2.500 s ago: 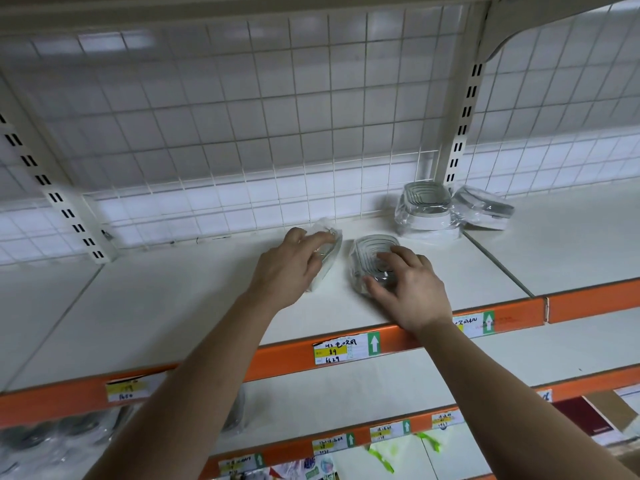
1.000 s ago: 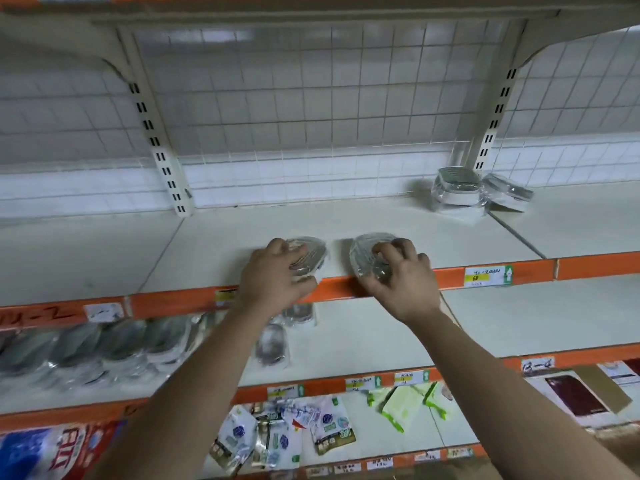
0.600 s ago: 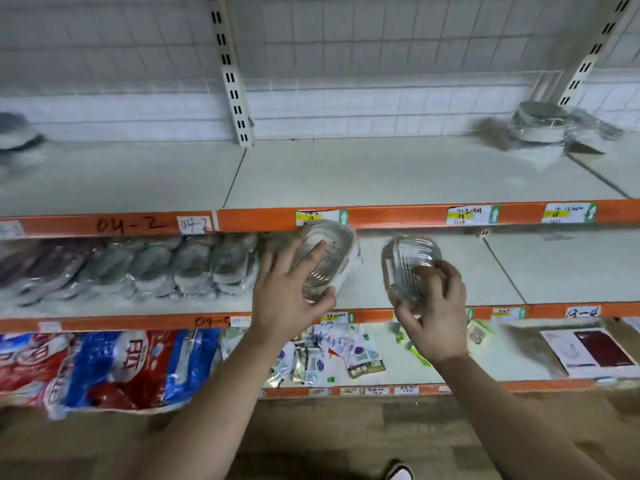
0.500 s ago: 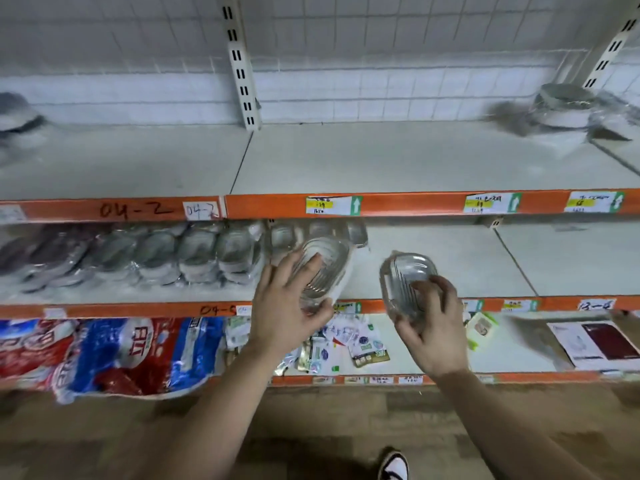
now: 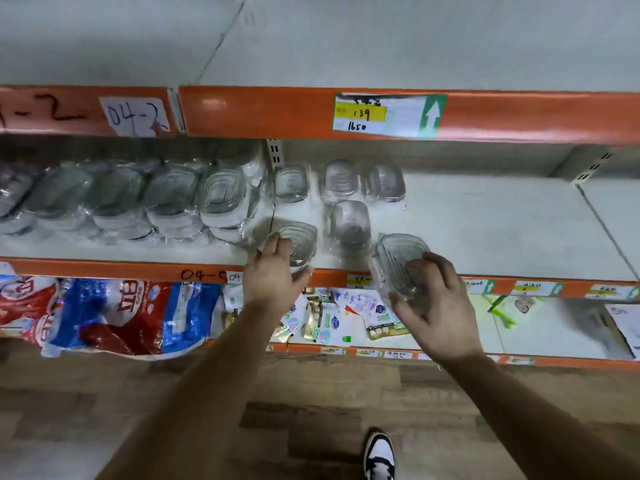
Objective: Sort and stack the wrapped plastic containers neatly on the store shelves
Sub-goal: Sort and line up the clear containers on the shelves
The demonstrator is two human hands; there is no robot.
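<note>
My left hand (image 5: 273, 271) grips a small wrapped clear container (image 5: 300, 242) at the front edge of the middle shelf (image 5: 485, 230). My right hand (image 5: 434, 306) holds a second wrapped container (image 5: 398, 258), tilted, just in front of the shelf's orange edge. Several small wrapped containers (image 5: 346, 202) stand loose further back on that shelf. A row of larger wrapped containers (image 5: 138, 199) fills the shelf's left part, stacked in leaning piles.
The upper shelf (image 5: 381, 39) has an orange front strip with a price label (image 5: 381, 116). Below, the lower shelf holds red and blue bags (image 5: 104, 313) and small packets (image 5: 346, 317). A wooden floor and one shoe (image 5: 379, 455) show at the bottom.
Both hands took the two containers off the upper shelf and brought them down to the middle shelf. The view tilted downward and came closer to the middle shelf.
</note>
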